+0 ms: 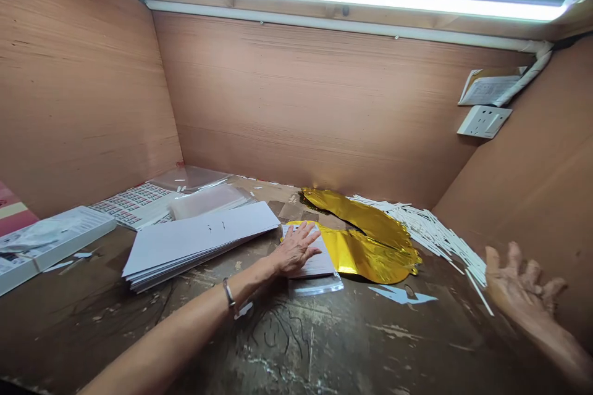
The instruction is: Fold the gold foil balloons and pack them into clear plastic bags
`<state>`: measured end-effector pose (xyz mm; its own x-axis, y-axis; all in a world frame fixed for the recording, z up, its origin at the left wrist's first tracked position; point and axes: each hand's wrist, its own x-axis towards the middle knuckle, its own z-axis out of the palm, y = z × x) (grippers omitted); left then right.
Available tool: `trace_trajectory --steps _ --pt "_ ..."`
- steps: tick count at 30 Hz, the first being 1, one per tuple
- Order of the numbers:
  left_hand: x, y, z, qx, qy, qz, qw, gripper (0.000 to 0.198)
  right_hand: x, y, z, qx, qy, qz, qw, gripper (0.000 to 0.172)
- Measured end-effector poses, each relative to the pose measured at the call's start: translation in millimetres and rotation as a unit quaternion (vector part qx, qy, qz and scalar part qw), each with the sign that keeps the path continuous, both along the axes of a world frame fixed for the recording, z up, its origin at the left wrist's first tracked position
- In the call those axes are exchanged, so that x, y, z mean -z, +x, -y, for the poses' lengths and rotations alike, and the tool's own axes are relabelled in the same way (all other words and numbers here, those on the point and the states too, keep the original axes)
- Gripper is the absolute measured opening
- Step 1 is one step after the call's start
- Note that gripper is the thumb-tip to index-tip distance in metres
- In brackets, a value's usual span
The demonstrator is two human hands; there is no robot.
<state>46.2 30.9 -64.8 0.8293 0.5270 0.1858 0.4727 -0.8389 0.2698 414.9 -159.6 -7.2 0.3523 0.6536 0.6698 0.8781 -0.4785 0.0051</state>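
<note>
My left hand (296,251) lies with spread fingers on a printed paper card (324,261), and a clear plastic bag (319,285) sticks out beneath the card's near edge. Partly under the card and stretching back from it is shiny gold foil (370,253), which looks like flat balloons. At the right, my right hand (521,281) is raised with its fingers apart and holds nothing. It is closest to the pile of thin white paper sticks (430,229), whose near end it partly covers.
A stack of white sheets (199,241) stands left of the card. Behind it are clear plastic sleeves (210,199) and printed label sheets (134,203). A white box (69,234) sits far left. Blue-white paper scraps (403,295) lie in front of the foil. Wooden panels (301,99) enclose the table.
</note>
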Motion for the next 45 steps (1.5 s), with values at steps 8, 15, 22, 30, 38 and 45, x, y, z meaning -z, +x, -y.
trace_trajectory --steps 8,15,22,30,38,45 --pt "3.1 -37 34 0.085 0.015 -0.038 0.996 0.059 53.8 -150 -48 -0.367 -0.093 0.054 0.924 0.016" --pt "5.6 -46 37 0.117 -0.062 -0.047 0.990 0.071 69.6 -187 -86 -0.366 -0.154 0.047 0.917 0.022" --pt "2.0 -52 32 0.132 -0.103 -0.030 0.985 0.082 55.1 -163 -63 -0.453 -0.203 -0.003 0.868 0.029" --pt "1.3 -52 33 0.122 -0.130 -0.012 0.984 0.084 69.3 -181 -70 -0.495 -0.156 -0.061 0.852 0.022" --pt "20.0 -51 20 0.032 -0.193 0.124 0.973 0.019 74.0 -209 -92 -0.254 -0.168 -0.276 0.912 0.017" --pt "25.2 -45 21 -0.025 -0.203 0.193 0.960 0.011 71.8 -208 -102 -0.231 -0.170 -0.330 0.899 0.009"
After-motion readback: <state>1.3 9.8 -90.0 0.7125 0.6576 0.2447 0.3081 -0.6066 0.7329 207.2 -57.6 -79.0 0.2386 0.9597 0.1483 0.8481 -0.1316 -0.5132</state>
